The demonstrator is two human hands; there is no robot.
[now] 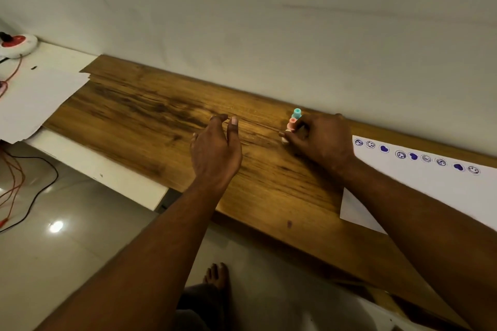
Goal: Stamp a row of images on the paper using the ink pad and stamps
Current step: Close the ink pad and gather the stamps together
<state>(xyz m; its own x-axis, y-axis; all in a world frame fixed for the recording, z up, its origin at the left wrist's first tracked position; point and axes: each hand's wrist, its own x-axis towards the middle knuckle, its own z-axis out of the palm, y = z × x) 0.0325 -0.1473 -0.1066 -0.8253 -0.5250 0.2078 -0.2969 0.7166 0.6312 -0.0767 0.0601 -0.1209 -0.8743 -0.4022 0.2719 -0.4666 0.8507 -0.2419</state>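
While the right hand [320,140] curls its fingers round two small stamps [295,115], a teal one showing above a pink one, it holds them close to the back edge of the bench [134,115], just short of the wall [269,21]. Whether the stamps touch the wood cannot be told. Just to the right of that hand lies the paper [430,196], its near left corner reaching almost to the front edge of the bench; a row of prints [414,156] in blue ink, round faces and solid hearts, runs along its far side. The right forearm crosses over the paper's near part. The left hand [215,153] hovers well to the left of the stamps, fingers loosely spread and holding nothing, thumb and forefinger apart. Between and beyond the two hands a long stretch of dark-grained wood runs leftward. At its left end a white sheet [35,99] with a torn edge overlaps the bench, and a white ledge [107,177] lies along the front edge there. Farther left a round red and white device [17,44] sits by the wall, with red and black cables [16,183] trailing down to the glossy tiled floor [67,250]. A bare foot [217,275] rests on the floor below the bench.
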